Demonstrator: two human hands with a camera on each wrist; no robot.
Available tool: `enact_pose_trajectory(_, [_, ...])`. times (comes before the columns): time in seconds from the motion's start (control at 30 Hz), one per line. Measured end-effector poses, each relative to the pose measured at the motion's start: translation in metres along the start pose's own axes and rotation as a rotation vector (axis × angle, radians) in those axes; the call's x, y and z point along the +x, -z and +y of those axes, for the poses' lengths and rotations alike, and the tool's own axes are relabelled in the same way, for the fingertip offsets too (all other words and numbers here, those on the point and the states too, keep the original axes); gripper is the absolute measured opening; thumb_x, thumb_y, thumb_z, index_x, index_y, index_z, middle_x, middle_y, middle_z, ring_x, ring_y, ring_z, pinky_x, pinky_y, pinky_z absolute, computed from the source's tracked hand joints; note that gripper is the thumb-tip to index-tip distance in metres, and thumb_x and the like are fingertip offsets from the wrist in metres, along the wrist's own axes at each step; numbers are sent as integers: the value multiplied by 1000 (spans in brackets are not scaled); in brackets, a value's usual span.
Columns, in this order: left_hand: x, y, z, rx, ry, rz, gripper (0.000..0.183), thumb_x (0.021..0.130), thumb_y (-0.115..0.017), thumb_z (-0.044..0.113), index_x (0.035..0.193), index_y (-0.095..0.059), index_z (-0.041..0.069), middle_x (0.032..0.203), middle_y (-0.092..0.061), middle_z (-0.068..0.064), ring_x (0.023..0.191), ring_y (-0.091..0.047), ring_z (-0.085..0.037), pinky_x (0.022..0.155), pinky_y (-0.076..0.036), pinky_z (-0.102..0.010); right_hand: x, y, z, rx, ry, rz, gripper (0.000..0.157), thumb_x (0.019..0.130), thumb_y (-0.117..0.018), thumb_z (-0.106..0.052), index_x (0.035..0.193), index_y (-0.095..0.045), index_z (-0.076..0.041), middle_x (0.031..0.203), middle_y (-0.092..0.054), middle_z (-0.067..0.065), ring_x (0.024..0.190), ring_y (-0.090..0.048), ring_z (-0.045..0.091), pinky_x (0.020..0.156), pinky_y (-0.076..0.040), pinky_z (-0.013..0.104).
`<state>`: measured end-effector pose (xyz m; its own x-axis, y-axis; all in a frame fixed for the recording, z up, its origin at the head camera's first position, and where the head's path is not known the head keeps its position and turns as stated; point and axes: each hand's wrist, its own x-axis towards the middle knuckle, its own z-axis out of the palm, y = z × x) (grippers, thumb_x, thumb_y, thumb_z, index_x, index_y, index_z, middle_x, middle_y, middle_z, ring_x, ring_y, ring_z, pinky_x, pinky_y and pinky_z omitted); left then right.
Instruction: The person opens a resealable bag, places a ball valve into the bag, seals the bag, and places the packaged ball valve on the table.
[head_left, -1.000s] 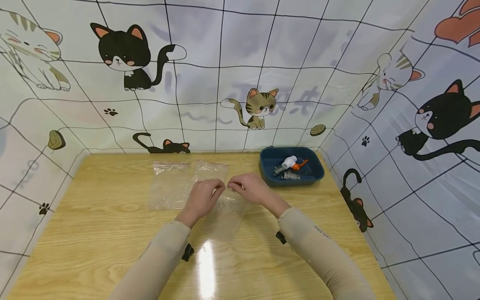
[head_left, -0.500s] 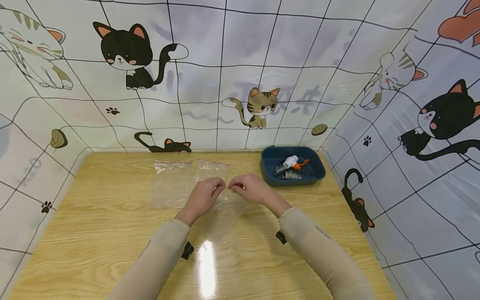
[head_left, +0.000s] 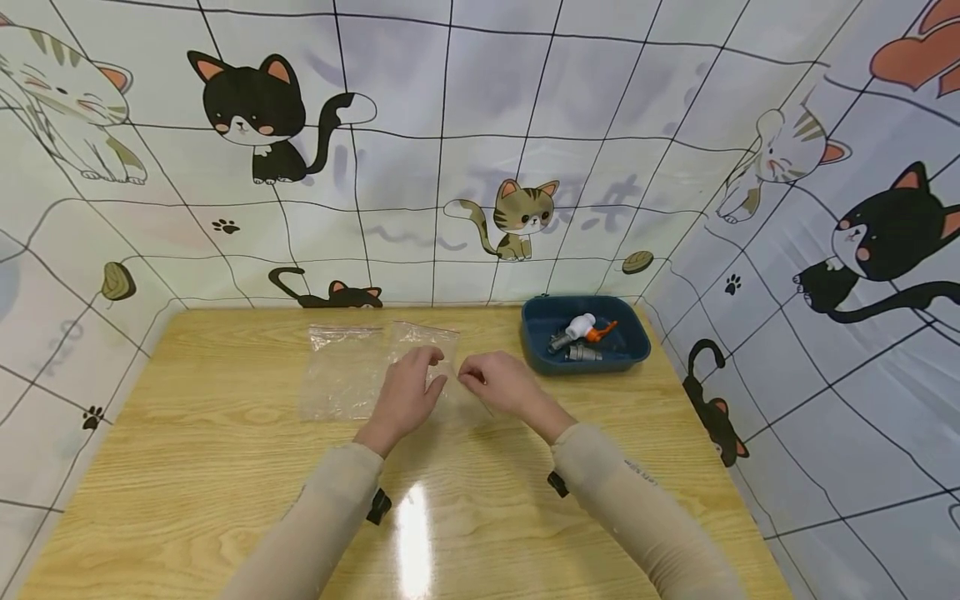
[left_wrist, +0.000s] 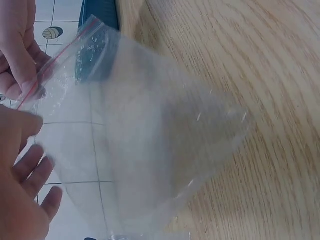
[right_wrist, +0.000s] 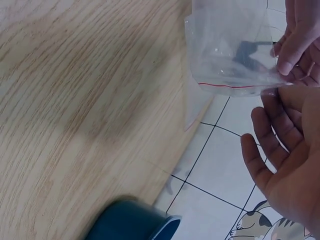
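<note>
A clear zip bag (left_wrist: 145, 130) with a red line along its closure hangs above the table. My right hand (head_left: 506, 383) pinches it at the red-lined edge, thumb against fingers; the other fingers (right_wrist: 265, 135) are loosely bent. Beside that edge is my left hand (head_left: 408, 387), its thumb and fingers spread apart, close to the bag; whether a fingertip touches the plastic I cannot tell. Two more clear zip bags lie flat on the table, the left one (head_left: 341, 379) in plain sight and the other (head_left: 423, 333) partly behind my left hand.
A dark blue tub (head_left: 633, 357) stands at the table's back right. Inside lie a white fitting (head_left: 580, 325) with an orange lever (head_left: 600, 332) and a grey ribbed fitting (head_left: 583, 353). Cat-printed curtains (head_left: 405, 167) rise behind and beside the wooden table (head_left: 225, 483).
My left hand has let go of the bag's edge, its thumb and fingers parting. The right hand keeps its pinch, and the bag's lower part has shifted in the head view.
</note>
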<state>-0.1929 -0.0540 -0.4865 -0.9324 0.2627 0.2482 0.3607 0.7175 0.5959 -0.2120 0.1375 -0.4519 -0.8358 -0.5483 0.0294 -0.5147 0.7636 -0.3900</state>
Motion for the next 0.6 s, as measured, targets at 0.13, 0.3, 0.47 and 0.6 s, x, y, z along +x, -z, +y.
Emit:
enact_pose_trajectory(0.13, [-1,-1,2,-16,38,43,16,96,-61,21,110,-59,12,112,-62,-7,100,-59,-29,92,-44,-48,0,-2,-5,-61,-68,47,15,97,-59,-26,98,-73,-19,81,-69,-7,66,-56,4,64,-47,25])
enact_pose_trajectory(0.3, [-1,-1,6,-58,83,-20,24,99,-55,38,102,-65,17,108,-64,-3,104,-58,-27,95,-42,-52,-1,-6,-12,-130,-81,89,15,96,-61,-29,96,-74,-21,77,-67,-9,64,-55,4,59,-44,24])
enact_pose_trajectory(0.47, [-2,0,9,-62,118,-38,34,98,-52,47,101,-66,16,109,-64,-4,111,-56,-29,99,-39,-56,-2,-7,-18,-109,-60,109,14,95,-61,-27,96,-74,-20,76,-67,-7,64,-55,6,58,-44,24])
enact_pose_trajectory(0.6, [-2,1,10,-44,118,-27,27,98,-54,39,97,-69,16,111,-66,-4,114,-56,-30,99,-38,-55,-3,-8,-20,-106,-68,108,12,95,-63,-27,97,-73,-21,80,-69,-7,68,-58,5,60,-46,24])
